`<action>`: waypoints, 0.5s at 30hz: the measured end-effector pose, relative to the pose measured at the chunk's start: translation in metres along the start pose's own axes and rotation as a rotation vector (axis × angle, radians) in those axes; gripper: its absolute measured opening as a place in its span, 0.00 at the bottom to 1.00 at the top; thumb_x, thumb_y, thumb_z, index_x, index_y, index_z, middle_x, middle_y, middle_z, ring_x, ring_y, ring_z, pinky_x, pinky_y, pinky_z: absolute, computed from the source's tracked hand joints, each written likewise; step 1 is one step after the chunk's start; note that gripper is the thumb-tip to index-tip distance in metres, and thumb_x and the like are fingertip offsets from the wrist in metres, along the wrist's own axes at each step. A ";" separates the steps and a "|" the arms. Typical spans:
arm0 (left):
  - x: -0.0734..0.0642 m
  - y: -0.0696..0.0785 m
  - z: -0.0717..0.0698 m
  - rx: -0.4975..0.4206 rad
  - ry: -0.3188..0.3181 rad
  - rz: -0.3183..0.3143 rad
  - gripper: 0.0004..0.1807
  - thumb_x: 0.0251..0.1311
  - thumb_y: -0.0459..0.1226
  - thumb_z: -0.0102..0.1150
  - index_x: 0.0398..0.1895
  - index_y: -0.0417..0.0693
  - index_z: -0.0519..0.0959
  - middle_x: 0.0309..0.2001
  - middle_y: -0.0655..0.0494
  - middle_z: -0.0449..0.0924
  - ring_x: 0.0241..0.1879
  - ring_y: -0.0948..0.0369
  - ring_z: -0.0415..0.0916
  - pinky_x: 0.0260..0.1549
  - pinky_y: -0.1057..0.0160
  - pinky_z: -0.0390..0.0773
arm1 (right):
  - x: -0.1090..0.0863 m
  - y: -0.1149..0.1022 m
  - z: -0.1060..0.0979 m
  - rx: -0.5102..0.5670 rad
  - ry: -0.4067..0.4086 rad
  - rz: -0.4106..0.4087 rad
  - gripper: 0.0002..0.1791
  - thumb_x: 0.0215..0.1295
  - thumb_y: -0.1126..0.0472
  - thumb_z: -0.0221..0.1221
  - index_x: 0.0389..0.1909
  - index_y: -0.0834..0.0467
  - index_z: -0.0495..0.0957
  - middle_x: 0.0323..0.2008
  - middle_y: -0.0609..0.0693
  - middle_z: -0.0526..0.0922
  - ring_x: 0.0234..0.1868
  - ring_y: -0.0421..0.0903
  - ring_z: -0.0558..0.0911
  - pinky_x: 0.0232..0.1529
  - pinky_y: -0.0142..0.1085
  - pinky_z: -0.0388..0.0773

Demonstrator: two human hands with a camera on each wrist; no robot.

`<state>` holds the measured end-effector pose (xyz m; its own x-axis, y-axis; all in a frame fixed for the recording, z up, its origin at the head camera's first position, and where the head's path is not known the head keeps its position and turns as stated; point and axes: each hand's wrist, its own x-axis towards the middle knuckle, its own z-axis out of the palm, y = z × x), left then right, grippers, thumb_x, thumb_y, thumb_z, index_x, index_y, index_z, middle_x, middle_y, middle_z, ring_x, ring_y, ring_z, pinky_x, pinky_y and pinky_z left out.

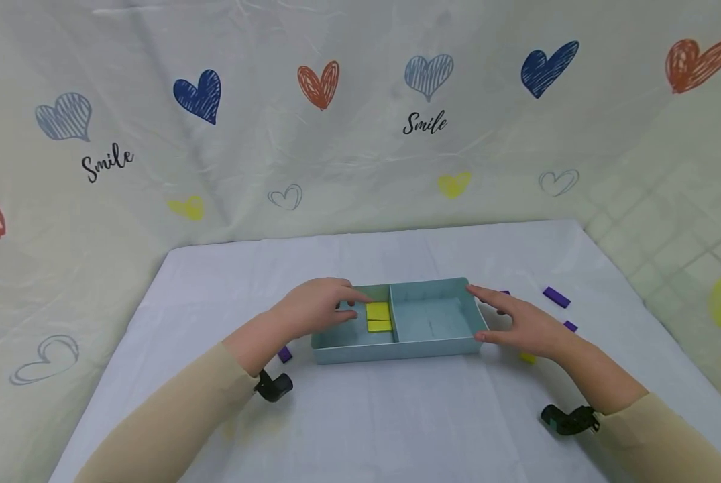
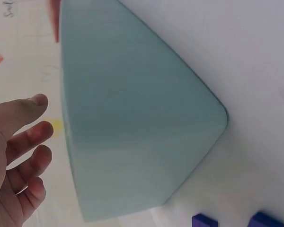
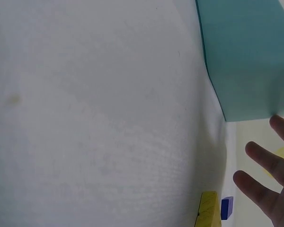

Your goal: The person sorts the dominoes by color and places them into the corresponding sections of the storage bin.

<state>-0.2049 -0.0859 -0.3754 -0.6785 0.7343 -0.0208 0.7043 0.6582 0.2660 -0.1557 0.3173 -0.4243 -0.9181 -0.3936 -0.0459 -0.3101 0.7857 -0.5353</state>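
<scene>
Yellow blocks [image 1: 378,311] lie beside the relaxed left hand [image 1: 318,305], the splayed right hand [image 1: 526,329] at one end of the tray [image 1: 429,316].

The tray [image 1: 396,352] looks smooth, matt plastic; the cloth [image 1: 396,422] beneath is creased; the backdrop [image 1: 366,147] at twelve o'clock is wrinkled, faintly glossy.

Black "Smile" [image 1: 108,162] at left on the backdrop [image 1: 360,154] facing you, second "Smile" [image 1: 425,123] right of centre, part of one sideways in your left-wrist view
</scene>
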 end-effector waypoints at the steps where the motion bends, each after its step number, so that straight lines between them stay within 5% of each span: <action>1: -0.004 -0.001 -0.002 -0.009 0.007 -0.011 0.21 0.65 0.42 0.64 0.61 0.64 0.80 0.45 0.63 0.81 0.39 0.66 0.77 0.40 0.66 0.77 | 0.000 0.000 0.000 0.002 0.002 0.001 0.49 0.59 0.34 0.64 0.78 0.42 0.54 0.75 0.57 0.59 0.70 0.66 0.62 0.60 0.66 0.64; 15: -0.070 -0.026 -0.015 -0.063 0.097 -0.193 0.20 0.64 0.44 0.66 0.59 0.68 0.81 0.45 0.70 0.80 0.39 0.70 0.75 0.38 0.66 0.77 | 0.002 0.003 0.003 -0.009 0.004 0.015 0.49 0.59 0.34 0.64 0.78 0.38 0.52 0.75 0.57 0.59 0.65 0.67 0.69 0.57 0.66 0.68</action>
<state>-0.1790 -0.1568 -0.3669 -0.8185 0.5744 0.0147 0.5470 0.7711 0.3260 -0.1577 0.3174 -0.4284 -0.9237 -0.3798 -0.0506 -0.2984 0.7960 -0.5266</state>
